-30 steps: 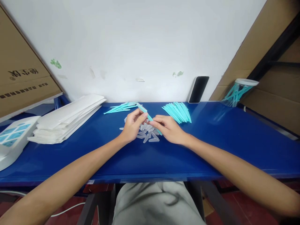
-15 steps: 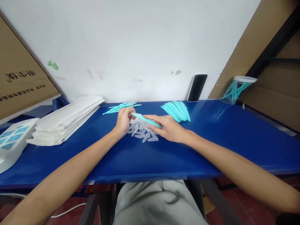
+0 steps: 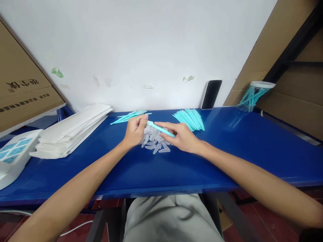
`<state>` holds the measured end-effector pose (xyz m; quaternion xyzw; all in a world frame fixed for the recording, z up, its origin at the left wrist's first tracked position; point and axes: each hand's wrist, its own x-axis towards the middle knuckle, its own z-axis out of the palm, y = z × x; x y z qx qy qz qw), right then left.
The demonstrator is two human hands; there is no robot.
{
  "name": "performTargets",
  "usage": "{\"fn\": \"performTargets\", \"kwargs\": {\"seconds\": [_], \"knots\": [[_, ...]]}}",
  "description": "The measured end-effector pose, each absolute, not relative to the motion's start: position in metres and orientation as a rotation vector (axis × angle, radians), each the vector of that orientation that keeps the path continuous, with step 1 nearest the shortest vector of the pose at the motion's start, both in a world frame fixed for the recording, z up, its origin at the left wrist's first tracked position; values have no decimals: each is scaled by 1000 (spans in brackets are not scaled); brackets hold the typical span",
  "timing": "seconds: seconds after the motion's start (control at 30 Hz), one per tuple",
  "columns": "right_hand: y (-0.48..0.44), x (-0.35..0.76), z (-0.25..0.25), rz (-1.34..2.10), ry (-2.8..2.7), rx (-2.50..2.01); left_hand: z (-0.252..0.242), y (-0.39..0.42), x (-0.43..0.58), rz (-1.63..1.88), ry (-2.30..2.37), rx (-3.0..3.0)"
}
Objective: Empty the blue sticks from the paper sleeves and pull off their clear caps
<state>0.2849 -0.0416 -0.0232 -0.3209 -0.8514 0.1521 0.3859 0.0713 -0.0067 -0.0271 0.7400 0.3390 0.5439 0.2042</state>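
Note:
A slim turquoise eyebrow razor slants between my two hands above the table. My right hand pinches its lower right part between thumb and fingers. My left hand is closed at its pale upper left end, thumb pressed on top; the very tip is hidden. Beneath the razor lies a heap of small translucent plastic caps. Behind my left hand is a loose bunch of turquoise razors. Beyond my right hand, a thicker fan of turquoise razors rests near the wall.
White paper-like sleeves are stacked at left on the blue table, beside a white device with blue labels. A dark-screened phone leans on the wall. A lidded clear jar of turquoise sticks stands right, near cardboard.
My left hand has turned, its thumb now raised over the razor's end. My right hand keeps its hold, almost unmoved. The view has shifted slightly.

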Motion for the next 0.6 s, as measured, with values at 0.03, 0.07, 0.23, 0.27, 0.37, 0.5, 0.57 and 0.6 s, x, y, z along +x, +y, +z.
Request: {"fn": "performTargets", "kwargs": {"seconds": [0.03,0.07,0.23,0.27,0.37,0.5,0.57,0.6], "knots": [[-42,285,-23,365,-2175,-800,-28,-2,71,1500,930,1972],[-41,286,-22,338,-2195,-778,-28,4,68,1506,922,1873],[-24,307,-15,199,-2289,-815,-24,34,34,1779,1083,1619],[-19,314,-14,160,-2275,-905,-23,36,27,1770,1163,1724],[-1,340,-9,-32,-2226,-1284,-26,34,14,1453,1372,2206],[17,367,-8,-209,-2169,-1624,-34,31,15,944,1320,2574],[21,373,-10,-228,-2126,-1736,-36,32,17,828,1312,2624],[22,375,-11,-220,-2105,-1780,-37,32,17,807,1322,2625]]}}
